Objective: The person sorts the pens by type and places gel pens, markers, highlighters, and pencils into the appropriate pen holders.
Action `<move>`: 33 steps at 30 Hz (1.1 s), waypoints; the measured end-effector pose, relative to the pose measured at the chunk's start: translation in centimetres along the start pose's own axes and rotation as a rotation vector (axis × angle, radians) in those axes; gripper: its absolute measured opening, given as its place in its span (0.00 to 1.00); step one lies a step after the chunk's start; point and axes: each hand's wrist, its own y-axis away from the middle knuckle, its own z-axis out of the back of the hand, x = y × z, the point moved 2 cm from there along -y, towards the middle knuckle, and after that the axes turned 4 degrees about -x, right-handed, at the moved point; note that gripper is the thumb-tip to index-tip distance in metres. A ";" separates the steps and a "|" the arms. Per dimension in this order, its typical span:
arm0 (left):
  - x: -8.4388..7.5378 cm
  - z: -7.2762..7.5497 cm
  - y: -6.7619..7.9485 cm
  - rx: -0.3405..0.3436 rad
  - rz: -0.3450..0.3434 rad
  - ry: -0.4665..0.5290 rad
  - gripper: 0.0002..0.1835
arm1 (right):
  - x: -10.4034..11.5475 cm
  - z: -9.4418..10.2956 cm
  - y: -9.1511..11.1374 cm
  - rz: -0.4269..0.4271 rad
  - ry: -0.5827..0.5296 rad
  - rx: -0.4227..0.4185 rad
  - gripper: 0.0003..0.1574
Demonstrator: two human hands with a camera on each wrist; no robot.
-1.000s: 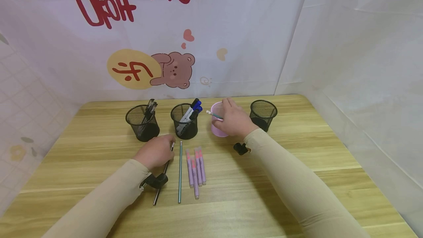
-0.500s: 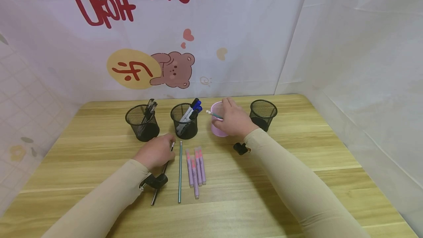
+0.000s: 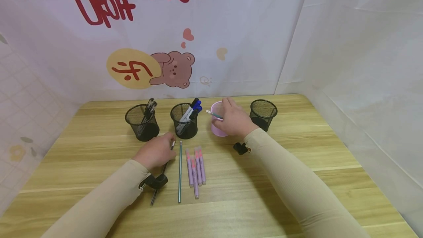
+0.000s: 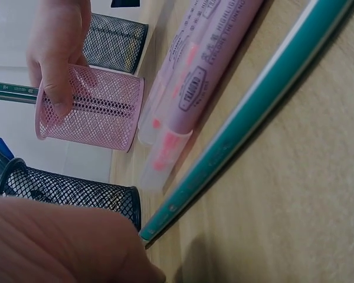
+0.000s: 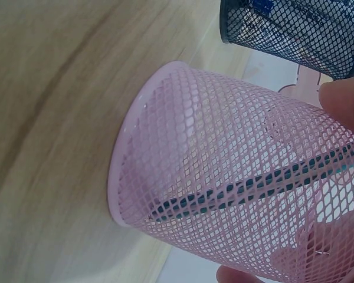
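In the head view, the left hand (image 3: 156,152) pinches a dark pencil (image 3: 165,168) near its eraser end, above the wooden table (image 3: 231,208); a green pencil (image 3: 180,172) lies just beside it, then 4 purple highlighters (image 3: 195,179). The right hand (image 3: 235,119) is wrapped round an upright pink mesh cup (image 3: 218,129), where green pencils in the cup (image 3: 216,115) lean left over the rim. Left of it stand a black cup with markers (image 3: 187,131) and, farther left, a black cup with pens (image 3: 146,129); a black cup on the right (image 3: 266,118) sits just beyond the right hand. In the left wrist view, the right thumb (image 4: 58,88) presses the pink wall; the left fingertips are hidden there, so their hold cannot be told from that side. In the right wrist view, green pencils slant inside the mesh, with fingers on both sides of the cup
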 end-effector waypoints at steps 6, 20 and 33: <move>0.0 0.1 0.0 -0.003 0.002 0.020 0.28 | -0.1 -0.1 -0.1 -0.008 0.001 0.002 0.59; -0.2 0.2 0.2 0.008 0.015 0.082 0.27 | 0.1 0.0 0.0 0.001 0.002 0.002 0.57; -0.1 0.2 0.2 0.000 0.021 0.097 0.27 | 0.1 0.1 0.0 0.004 -0.010 -0.010 0.57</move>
